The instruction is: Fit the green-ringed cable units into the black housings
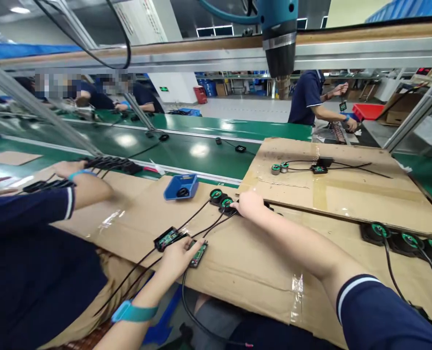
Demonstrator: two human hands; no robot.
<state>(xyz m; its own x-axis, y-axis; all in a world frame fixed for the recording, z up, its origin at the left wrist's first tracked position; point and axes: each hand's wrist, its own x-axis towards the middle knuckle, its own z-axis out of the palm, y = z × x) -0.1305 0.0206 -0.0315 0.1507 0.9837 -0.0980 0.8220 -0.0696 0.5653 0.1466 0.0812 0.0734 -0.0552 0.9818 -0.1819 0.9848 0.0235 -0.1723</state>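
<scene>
Our left hand (177, 257) pinches a small circuit board (197, 253) near the bench's (245, 272) front edge, keeping it flat. Our right hand (250, 204) rests closed on the round green-topped parts (221, 199) wired to it, beside the raised cardboard sheet (347, 194), steadying the leads.

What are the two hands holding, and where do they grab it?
The left hand pinches a small circuit board at its near end. The right hand rests on round black parts; a firm grip cannot be told.
</scene>
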